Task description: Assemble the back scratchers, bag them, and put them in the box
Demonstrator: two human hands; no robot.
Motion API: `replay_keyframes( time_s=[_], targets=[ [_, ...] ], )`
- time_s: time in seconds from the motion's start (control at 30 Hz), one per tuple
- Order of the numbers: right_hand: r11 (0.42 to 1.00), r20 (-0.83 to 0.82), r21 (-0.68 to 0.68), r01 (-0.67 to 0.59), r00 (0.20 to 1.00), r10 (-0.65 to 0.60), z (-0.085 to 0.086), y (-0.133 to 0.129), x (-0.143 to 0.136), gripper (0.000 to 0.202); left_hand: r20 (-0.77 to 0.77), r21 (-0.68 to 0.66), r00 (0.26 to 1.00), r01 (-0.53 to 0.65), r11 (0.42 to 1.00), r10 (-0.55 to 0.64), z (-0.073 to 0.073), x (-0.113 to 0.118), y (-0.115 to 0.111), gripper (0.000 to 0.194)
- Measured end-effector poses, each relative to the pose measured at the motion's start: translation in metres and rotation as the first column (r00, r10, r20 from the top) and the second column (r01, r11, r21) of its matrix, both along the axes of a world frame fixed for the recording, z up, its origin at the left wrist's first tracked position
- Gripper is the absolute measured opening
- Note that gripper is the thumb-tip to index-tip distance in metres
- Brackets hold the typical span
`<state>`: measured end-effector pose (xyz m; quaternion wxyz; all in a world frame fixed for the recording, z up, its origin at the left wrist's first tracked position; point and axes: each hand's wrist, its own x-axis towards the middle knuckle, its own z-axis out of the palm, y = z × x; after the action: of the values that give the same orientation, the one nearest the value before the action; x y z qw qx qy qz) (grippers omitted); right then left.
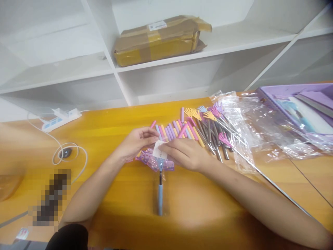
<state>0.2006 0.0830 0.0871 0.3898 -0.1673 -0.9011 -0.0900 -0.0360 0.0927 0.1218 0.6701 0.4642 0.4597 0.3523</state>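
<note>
"Two bare hands, so what are they busy with?"

"A small white slip [159, 150]. The right hand [186, 152] is nearly closed, its fingertips pinching one side of it. The left hand [140, 141] is half curled, thumb tip at the slip's upper edge; I can't tell whether it grips."

"And the blue scratcher [160, 199]?"

"On the wooden table [117, 208], just below the hands, pointing away from the person. It has a smooth, light-blue handle at the near end, then a dark, shiny length of shaft, then a pale blue head partly hidden by the slip."

"Is it wrapped?"

"Clear plastic shows around the head and shaft; how far it reaches, I can't tell."

"What's nearby?"

"Purple-pink printed packets [149, 159] beside the head, coloured tubes [182, 130] beyond the hands, and to the right a heap of hand-shaped scratchers [214, 139], yellow, pink, blue and purple, next to crinkled clear bags [247, 121]."
</note>
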Motion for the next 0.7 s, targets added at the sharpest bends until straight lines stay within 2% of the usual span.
replay_keyframes(
  time_s=[0.13,0.23,0.33,0.57,0.7],
  targets=[
    [0.985,0.014,0.064,-0.161,0.987,0.161,-0.0004,0.0055,0.0060,0.016,0.071,-0.063,0.997,-0.025,0.998,0.029,-0.0003,0.0008,0.0000,0.045],
    [0.968,0.026,0.136,-0.211,0.977,0.210,-0.0034,0.0063,0.0068,0.008,0.074,-0.063,0.996,-0.052,0.997,0.057,0.0005,0.0021,-0.0012,0.047],
    [0.971,0.058,0.131,-0.202,0.979,0.196,-0.0048,0.0040,0.0054,0.007,0.052,-0.054,0.996,-0.064,0.996,0.067,0.0014,0.0028,-0.0020,0.046],
    [0.992,0.035,0.095,-0.079,0.997,0.076,-0.0002,-0.0020,0.0030,0.004,0.002,-0.029,0.995,-0.096,0.995,0.096,0.0019,0.0036,-0.0026,0.037],
    [0.998,0.031,0.038,-0.055,0.998,0.054,0.0008,-0.0030,0.0021,0.007,0.006,-0.011,0.996,-0.084,0.996,0.084,0.0025,0.0039,-0.0039,0.038]
  ],
)
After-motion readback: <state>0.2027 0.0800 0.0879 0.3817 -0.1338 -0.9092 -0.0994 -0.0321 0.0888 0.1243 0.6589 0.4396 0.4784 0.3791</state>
